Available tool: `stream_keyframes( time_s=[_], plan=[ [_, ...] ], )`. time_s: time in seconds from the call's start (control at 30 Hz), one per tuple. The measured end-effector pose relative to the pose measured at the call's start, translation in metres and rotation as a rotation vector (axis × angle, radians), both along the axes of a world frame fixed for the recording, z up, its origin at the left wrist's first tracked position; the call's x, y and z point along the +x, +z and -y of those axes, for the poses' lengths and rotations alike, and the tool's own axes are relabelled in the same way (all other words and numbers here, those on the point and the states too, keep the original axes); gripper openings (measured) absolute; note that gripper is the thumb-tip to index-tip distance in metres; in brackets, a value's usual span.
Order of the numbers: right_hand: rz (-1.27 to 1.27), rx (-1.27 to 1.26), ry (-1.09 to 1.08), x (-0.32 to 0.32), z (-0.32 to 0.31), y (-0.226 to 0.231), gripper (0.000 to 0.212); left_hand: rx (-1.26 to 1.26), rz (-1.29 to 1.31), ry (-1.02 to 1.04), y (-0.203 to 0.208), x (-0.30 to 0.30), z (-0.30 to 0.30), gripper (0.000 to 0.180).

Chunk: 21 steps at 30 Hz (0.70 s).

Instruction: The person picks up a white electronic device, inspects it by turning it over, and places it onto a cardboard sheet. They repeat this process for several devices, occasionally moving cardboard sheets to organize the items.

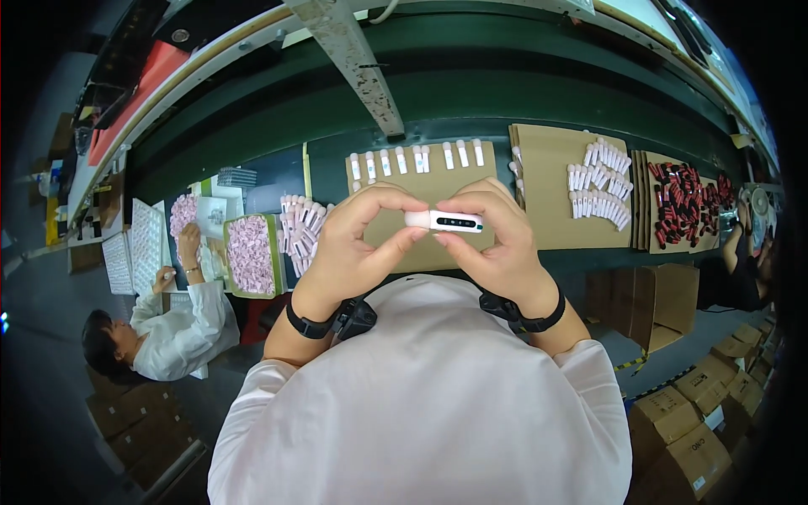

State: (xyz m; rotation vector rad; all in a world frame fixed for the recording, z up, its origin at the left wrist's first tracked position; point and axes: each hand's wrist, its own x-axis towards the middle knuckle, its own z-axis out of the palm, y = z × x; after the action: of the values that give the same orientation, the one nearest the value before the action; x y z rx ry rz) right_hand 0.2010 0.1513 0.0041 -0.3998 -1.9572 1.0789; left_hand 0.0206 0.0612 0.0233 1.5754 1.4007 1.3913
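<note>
Between my two hands, in front of my chest, is a small white stick-shaped device point(457, 221) with a rounded pale pink end and a black panel along its side. It lies level, pink end to the left. Thumb and forefinger of my left hand point(349, 240) pinch the pink end. My right hand point(502, 240) grips the white body near its other end in the same way. Beyond my hands, a row of similar white-and-pink sticks point(402, 160) lies on a brown cardboard sheet point(446, 183). Left of my left hand is a pile of more such sticks point(301, 220).
A tray of small pink pieces point(251, 257) stands at the left, beside a co-worker point(181, 328) in white. On the right, cardboard carries rows of white sticks point(599, 189), then a heap of red-and-black ones point(677, 202). An open carton point(652, 303) stands below. A metal post point(349, 63) rises ahead.
</note>
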Motion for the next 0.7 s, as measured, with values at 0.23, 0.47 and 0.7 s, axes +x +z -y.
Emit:
stream_keyframes(
  time_s=[0.23, 0.47, 0.7],
  plan=[
    [0.005, 0.047, 0.008, -0.021, 0.016, 0.009, 0.03, -0.035, 0.021, -0.077, 0.008, -0.022, 0.02, 0.023],
    [0.005, 0.04, 0.006, -0.031, 0.022, 0.011, 0.029, 0.031, -0.028, -0.073, 0.005, -0.034, 0.025, 0.022],
    [0.009, -0.009, -0.015, -0.027, 0.022, 0.002, 0.029, 0.076, -0.017, -0.014, 0.0, -0.032, 0.022, 0.021]
  ],
)
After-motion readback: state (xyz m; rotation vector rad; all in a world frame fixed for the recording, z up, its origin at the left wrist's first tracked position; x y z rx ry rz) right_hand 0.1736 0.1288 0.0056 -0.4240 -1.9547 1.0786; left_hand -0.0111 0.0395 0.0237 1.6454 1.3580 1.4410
